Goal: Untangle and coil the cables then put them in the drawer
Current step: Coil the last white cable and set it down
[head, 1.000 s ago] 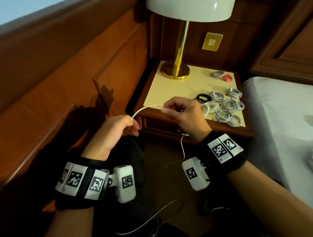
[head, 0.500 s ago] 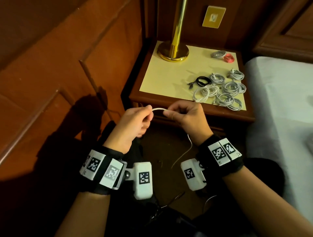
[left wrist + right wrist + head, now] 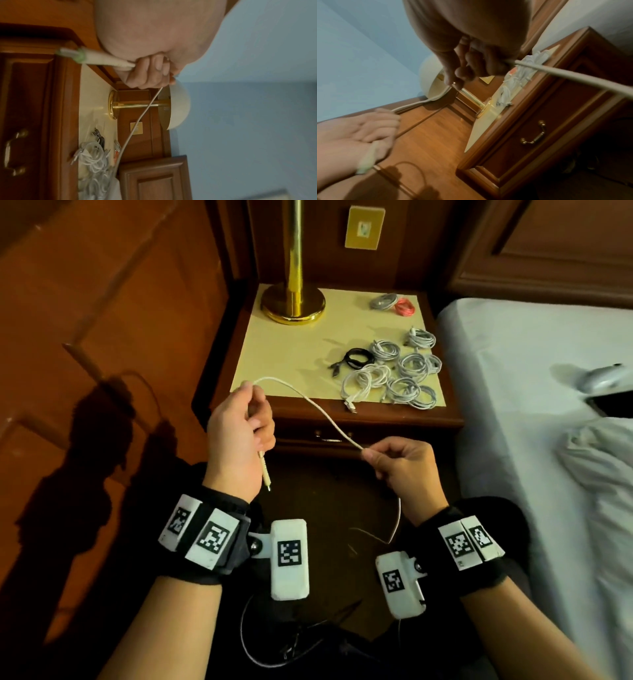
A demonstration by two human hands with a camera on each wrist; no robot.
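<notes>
Hands (image 3: 239, 429) drawn apart; thin white cable (image 3: 318, 405) arcs between.

Bedroom: bed (image 3: 513, 405), nightstand (image 3: 342, 419) (w/ lamp (image 3: 294, 302)).

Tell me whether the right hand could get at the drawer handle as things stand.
Probably yes, but not freely. The drawer handle sits on the closed drawer front just beyond the right hand, with nothing between them. That hand, though, is pinching the white cable, so it would have to let go first.
</notes>
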